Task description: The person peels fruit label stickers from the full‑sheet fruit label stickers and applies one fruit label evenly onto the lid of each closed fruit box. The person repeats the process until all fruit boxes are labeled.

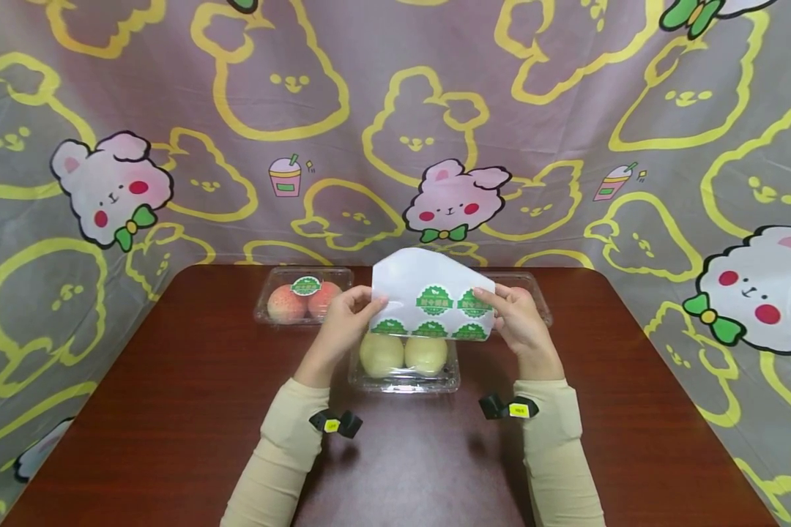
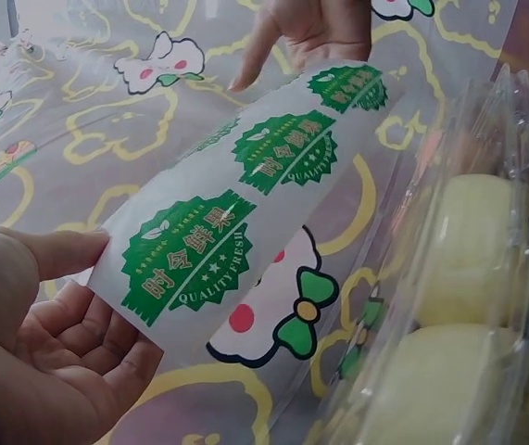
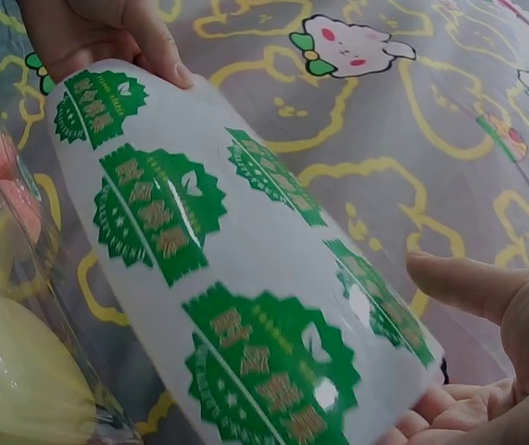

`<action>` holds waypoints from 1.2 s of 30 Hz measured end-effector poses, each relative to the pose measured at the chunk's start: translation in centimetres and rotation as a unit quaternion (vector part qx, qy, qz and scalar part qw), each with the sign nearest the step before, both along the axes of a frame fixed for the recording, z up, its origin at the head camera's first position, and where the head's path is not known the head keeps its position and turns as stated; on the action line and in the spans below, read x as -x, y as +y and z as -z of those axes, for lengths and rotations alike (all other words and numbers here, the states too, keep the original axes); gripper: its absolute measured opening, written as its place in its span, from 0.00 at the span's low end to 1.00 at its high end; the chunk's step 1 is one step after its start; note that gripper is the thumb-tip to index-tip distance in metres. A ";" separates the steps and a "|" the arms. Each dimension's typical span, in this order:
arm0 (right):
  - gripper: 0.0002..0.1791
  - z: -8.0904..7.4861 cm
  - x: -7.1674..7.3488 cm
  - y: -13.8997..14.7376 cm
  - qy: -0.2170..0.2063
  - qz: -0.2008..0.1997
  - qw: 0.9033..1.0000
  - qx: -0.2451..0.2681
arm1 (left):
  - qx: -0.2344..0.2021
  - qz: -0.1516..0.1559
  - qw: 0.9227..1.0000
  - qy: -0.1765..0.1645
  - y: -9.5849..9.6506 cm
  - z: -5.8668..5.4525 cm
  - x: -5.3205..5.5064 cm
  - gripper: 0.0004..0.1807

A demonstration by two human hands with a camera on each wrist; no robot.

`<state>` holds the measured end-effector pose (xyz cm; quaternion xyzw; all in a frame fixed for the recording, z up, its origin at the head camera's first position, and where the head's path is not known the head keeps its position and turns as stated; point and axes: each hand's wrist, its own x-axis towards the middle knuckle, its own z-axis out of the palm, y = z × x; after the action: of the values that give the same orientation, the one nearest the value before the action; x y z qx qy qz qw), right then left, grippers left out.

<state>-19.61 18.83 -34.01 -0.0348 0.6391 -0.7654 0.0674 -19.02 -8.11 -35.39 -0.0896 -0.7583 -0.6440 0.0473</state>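
My left hand (image 1: 344,322) pinches the left edge of a white sticker sheet (image 1: 402,278) with round green labels. My right hand (image 1: 524,326) is at the sheet's other end. In the right wrist view its fingers lie under the sheet, while the thumb (image 3: 468,283) stands raised off the surface. The sheet bends between the hands, with several green stickers (image 2: 185,260) facing up. Just below it on the table is a clear plastic box (image 1: 405,384) with pale yellow-green fruits (image 1: 382,355); the sheet covers the box's far part in the head view.
A clear box (image 1: 261,311) of peaches (image 1: 286,302) stands at the back left, with a green sticker (image 1: 306,285) on its lid. Another clear box (image 1: 534,282) with reddish fruit is partly hidden behind my right hand. A patterned curtain (image 1: 343,161) rises behind the brown table (image 1: 191,410).
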 end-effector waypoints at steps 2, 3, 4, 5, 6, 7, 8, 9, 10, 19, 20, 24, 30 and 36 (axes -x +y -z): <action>0.09 0.0 0.0 0.0 -0.005 0.001 1.000 -0.003 | -0.001 -0.012 1.000 -0.002 -0.2 0.0 0.1 0.11; 0.13 0.0 0.0 0.0 -0.008 0.001 1.000 -0.007 | -0.002 -0.017 1.000 -0.003 -0.3 0.0 0.1 0.11; 0.17 0.1 0.0 0.0 -0.010 0.000 1.000 -0.011 | -0.004 -0.021 1.000 -0.004 -0.4 0.0 0.2 0.11; 0.20 0.1 0.0 0.0 -0.014 0.001 1.000 -0.015 | -0.006 -0.025 1.000 -0.006 -0.5 0.0 0.2 0.11; 0.22 0.1 0.0 0.0 -0.017 0.000 1.000 -0.019 | -0.008 -0.028 1.000 -0.006 -0.6 0.0 0.2 0.11; 0.22 0.1 0.0 -0.1 -0.021 -0.001 1.000 -0.021 | -0.009 -0.029 1.000 -0.007 -0.6 0.0 0.3 0.11; 0.20 0.2 -0.1 -0.1 -0.023 -0.002 0.999 -0.023 | -0.010 -0.028 1.000 -0.007 -0.6 0.0 0.3 0.11; 0.17 0.2 -0.1 -0.2 -0.024 -0.005 0.999 -0.023 | -0.012 -0.027 1.000 -0.006 -0.6 0.0 0.3 0.11; 0.13 0.3 -0.2 -0.3 -0.024 -0.005 0.999 -0.022 | -0.013 -0.026 1.000 -0.006 -0.6 0.0 0.3 0.12; 0.08 0.5 -0.3 -1.0 -0.010 -0.006 1.000 -0.006 | -0.022 -0.026 0.999 0.002 -0.5 0.0 0.2 0.12; 0.08 0.5 -0.3 -1.0 -0.009 -0.007 1.000 -0.004 | -0.022 -0.028 0.999 0.003 -0.5 0.1 0.2 0.12; 0.08 0.5 -0.4 -1.3 -0.009 -0.007 1.000 0.008 | -0.024 -0.043 0.999 0.008 -0.4 0.1 0.2 0.12; 0.07 0.4 -0.5 -1.6 -0.007 0.005 1.000 0.010 | -0.003 -0.107 0.990 0.087 -0.3 0.1 0.0 0.12; 0.06 0.4 -0.7 -2.0 0.002 0.023 1.000 0.000 | 0.072 -0.194 0.949 0.236 -0.1 0.0 -0.2 0.10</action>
<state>-18.92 16.87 -34.40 -0.0210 0.6398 -0.7667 0.0485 -18.81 -8.23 -35.42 -0.0932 -0.7723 -0.5266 0.3429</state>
